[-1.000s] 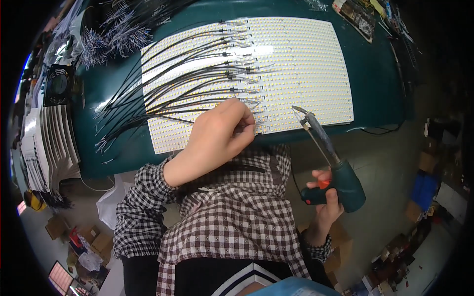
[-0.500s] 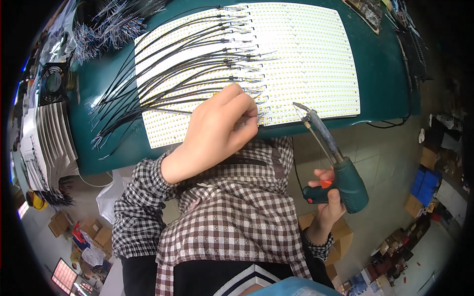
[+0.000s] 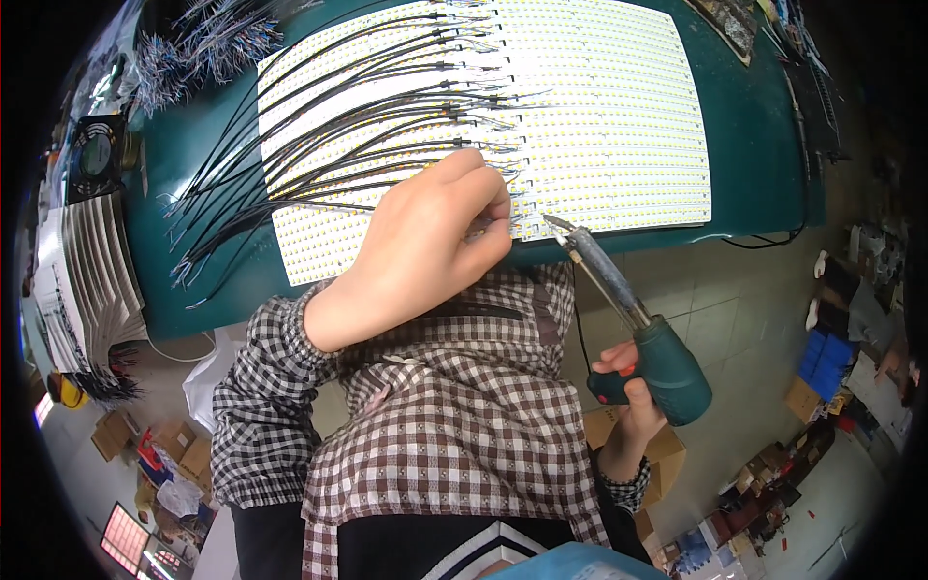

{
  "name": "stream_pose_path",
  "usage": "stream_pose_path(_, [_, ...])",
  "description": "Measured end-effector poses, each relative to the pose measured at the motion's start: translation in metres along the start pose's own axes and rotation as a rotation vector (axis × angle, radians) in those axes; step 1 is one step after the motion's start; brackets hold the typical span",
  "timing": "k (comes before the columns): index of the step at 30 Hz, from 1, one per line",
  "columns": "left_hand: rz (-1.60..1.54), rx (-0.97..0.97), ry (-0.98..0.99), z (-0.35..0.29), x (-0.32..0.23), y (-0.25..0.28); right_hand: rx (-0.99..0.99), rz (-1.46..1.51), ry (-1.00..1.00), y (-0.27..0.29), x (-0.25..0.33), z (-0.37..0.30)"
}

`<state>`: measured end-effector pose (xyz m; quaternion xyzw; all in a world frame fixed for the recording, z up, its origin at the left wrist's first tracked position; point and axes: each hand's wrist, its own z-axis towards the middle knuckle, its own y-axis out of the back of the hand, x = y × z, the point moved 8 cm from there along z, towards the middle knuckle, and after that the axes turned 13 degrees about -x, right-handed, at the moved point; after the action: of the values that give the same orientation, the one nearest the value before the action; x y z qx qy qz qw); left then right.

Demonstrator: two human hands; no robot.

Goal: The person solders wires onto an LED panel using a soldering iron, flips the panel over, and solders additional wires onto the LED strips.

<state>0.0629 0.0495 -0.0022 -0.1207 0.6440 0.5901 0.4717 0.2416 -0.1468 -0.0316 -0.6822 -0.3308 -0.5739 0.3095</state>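
Observation:
A white LED panel (image 3: 619,126) with rows of small yellow LEDs lies on the green table (image 3: 203,135). Several black cables (image 3: 329,126) run leftward from its middle seam, their thin wire ends at the pads. My left hand (image 3: 425,242) rests over the panel's near edge, thumb and fingers pinched on a black cable that passes beneath it; the fingertips are partly hidden. In my right hand (image 3: 633,401) is a green soldering gun (image 3: 672,367) with a red trigger, off the table's near edge. Its pointed tip is over the panel, just right of my left fingers.
A bundle of multicoloured wires (image 3: 208,48) lies at the far left. Below it stand a black fan (image 3: 100,155) and a stack of white panels (image 3: 97,271). A dark, stained board (image 3: 725,27) sits at the far right. Cardboard boxes (image 3: 667,464) are on the floor.
The soldering gun has moved left and slightly down, bringing its tip closer to my left fingers. My left hand keeps its pinch; the whole view has shifted a little.

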Motion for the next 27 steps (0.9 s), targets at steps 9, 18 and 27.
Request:
stream_pose_path(9, [0.032,0.031,0.001,0.002,-0.003,0.0,0.041,0.007,-0.047,-0.004,-0.009,-0.004])
stream_pose_path(18, [0.028,0.036,-0.004,0.003,-0.003,-0.001,0.038,0.0,-0.037,-0.006,-0.01,-0.003])
stream_pose_path(27, [0.01,0.038,0.008,0.002,-0.002,-0.002,0.039,-0.023,-0.04,-0.008,-0.009,-0.002])
